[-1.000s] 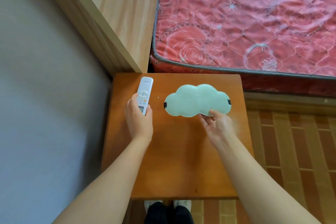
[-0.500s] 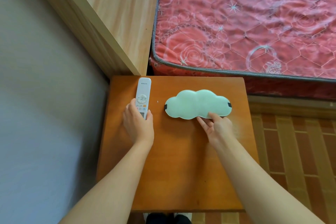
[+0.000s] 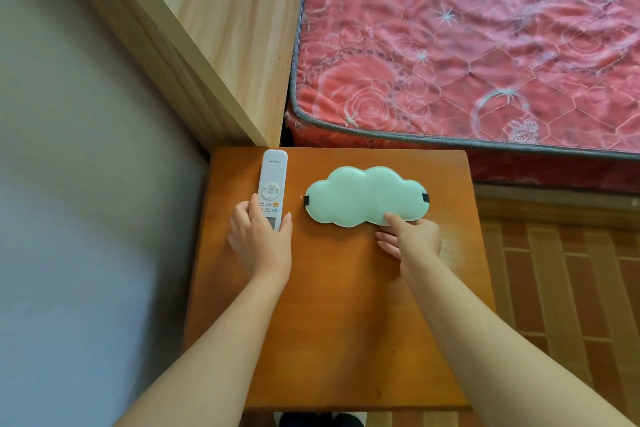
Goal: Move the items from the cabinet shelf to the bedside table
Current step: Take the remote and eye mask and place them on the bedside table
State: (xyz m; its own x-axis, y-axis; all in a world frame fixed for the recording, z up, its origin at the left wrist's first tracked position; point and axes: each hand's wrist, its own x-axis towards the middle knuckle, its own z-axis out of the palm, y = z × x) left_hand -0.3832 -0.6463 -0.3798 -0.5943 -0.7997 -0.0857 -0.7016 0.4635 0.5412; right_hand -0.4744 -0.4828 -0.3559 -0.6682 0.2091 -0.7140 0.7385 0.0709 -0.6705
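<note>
A white remote control (image 3: 273, 180) lies lengthwise at the back left of the orange-brown bedside table (image 3: 346, 322). My left hand (image 3: 259, 243) grips its near end, thumb on one side and fingers on the other. A pale green cloud-shaped eye mask (image 3: 363, 194) with black strap ends lies flat to the right of the remote. My right hand (image 3: 415, 239) sits at the mask's near edge with the index fingertip resting on it. Its other fingers are spread low over the table and hold nothing.
A red patterned mattress (image 3: 467, 45) borders the table's far side. A light wooden panel (image 3: 225, 28) rises at the back left, and a grey wall (image 3: 69, 218) runs along the left. Brown tiled floor (image 3: 571, 288) lies to the right.
The mask has settled flat on the table, and my right hand has gone from pinching its edge to one finger resting on it. My left hand still grips the remote.
</note>
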